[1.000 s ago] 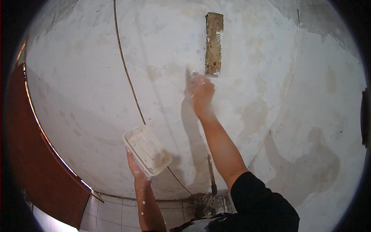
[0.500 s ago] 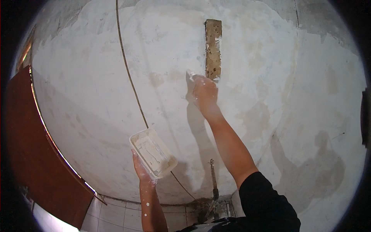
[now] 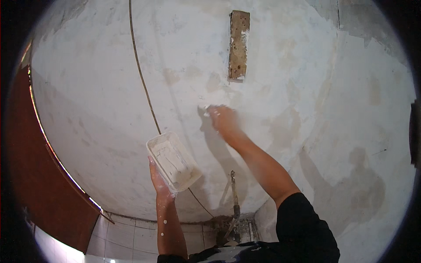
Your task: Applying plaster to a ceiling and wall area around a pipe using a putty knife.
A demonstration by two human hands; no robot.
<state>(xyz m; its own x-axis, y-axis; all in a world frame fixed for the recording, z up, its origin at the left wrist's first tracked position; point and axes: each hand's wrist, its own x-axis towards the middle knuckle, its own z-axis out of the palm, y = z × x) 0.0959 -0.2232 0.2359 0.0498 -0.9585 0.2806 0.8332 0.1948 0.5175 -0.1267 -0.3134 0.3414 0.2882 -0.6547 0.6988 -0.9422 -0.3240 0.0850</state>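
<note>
Wall (image 3: 101, 109): white and uneven, smeared with faint blotches; it carries what follows.
Top corners: rougher grey surface (image 3: 368, 30) shows past the ragged edge of the white coat.
Board (image 3: 239, 46): narrow, brown, upright, set against the upper wall; pale smears along its right edge, small dark spots on its face.
Line (image 3: 141, 74): thin, brown, running down the wall left of the board, bending rightward; part of it is hidden.
Pipe (image 3: 234, 193): upright at the lower wall, pale above, darker below.
Patches (image 3: 285, 129): beige, right of centre.
Shadow (image 3: 359, 188): a person's outline, lower right.
Tiles (image 3: 123, 236): pale, along the wall's foot.
</note>
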